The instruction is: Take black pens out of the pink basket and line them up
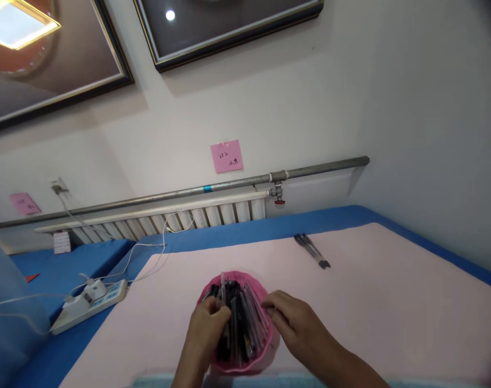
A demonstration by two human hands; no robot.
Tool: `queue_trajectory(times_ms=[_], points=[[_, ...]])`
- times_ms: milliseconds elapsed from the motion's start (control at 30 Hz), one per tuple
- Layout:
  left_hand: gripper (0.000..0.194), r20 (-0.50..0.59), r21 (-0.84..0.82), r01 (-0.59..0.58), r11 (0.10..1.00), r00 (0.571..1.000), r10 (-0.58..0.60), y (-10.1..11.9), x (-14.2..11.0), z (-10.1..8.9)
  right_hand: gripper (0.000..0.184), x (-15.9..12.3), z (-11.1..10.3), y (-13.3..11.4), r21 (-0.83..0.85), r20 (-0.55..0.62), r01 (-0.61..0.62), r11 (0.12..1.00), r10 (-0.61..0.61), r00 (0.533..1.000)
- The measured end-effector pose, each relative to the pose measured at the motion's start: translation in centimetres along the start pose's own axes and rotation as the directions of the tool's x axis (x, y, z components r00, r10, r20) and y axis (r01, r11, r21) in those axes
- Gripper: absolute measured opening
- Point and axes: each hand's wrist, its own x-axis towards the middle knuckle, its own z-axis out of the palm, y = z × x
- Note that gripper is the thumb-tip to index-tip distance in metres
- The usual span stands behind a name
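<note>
Between the two hands, at their shared midline, sits a pink basket (258, 286) loosely filled with pens (239, 318). The left hand (202, 328) lies over its 9 o'clock side, with fingertips above the contents; the right hand (296, 322) approaches from 3 o'clock, with fingertips at the 2 o'clock rim. Long axes: the central pens run roughly 12 to 6, while those on the right lean nearer 11 to 5. Left-side pens are nearest the left fingertips, right-side pens the right.

Both hands have thumb and fingers drawn together. Whether either grips a pen cannot be told; one clear pen (223, 285) stands close beside the left fingertips, its lower part hard to trace.

A separate pen bundle (313, 251) rests on the pale pink sheet (391, 312) covering the blue counter (269, 229), between 1 and 2 o'clock of the basket and nearer the right hand. Its axis lies between 10–4 and 11–5.

Obscured: the basket's 9 o'clock rim, behind the left hand; its base, beneath the contents; many individual pen ends, merged in dark overlap. Both forearms are cut off by the lower edge.
</note>
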Motion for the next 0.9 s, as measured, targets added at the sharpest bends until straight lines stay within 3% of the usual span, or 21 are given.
queue_trajectory(times_ms=[67,167,233,333,500,567,700,800,900], points=[[0.014,0.111,-0.326,0.038,0.945,0.994,-0.002,0.3,-0.3,0.3,0.013,-0.1,0.5,-1.2,0.133,0.052,-0.099,0.986,0.093,0.994],[0.019,0.223,-0.682,0.114,0.722,0.973,0.057,0.7,-1.1,1.6,0.008,-0.4,1.9,-2.5,0.384,0.17,-0.244,0.89,0.192,0.967],[0.019,0.239,-0.751,0.144,0.645,0.969,0.062,0.9,-1.6,2.4,0.005,-0.5,2.7,-2.5,0.514,0.187,-0.303,0.802,0.239,0.953],[0.017,0.253,-0.782,0.167,0.6,0.966,0.061,0.9,-1.7,2.7,0.005,-0.5,3.2,-1.8,0.607,0.161,-0.346,0.715,0.316,0.935],[0.029,0.16,-0.829,0.132,0.544,0.987,0.004,0.6,-0.5,0.7,0.003,-0.3,2.4,-1.2,0.581,0.12,-0.334,0.742,0.328,0.937],[0.028,0.151,-0.809,0.117,0.576,0.988,0.011,0.4,-0.1,0.0,0.004,-0.1,2.0,-1.1,0.591,0.091,-0.309,0.745,0.319,0.943],[0.025,0.176,-0.621,0.024,0.784,0.978,0.11,0.0,-0.1,-0.2,0.013,0.5,1.0,-0.3,0.635,0.002,-0.26,0.727,0.336,0.942],[0.029,0.29,-0.433,-0.049,0.9,0.938,0.191,0.0,-0.8,0.4,0.016,1.0,-0.2,0.3,0.703,-0.065,-0.217,0.677,0.365,0.929],[0.027,0.398,-0.288,-0.135,0.948,0.884,0.247,0.4,-1.5,1.0,0.02,1.2,-1.3,0.1,0.772,-0.116,-0.181,0.609,0.415,0.902]])
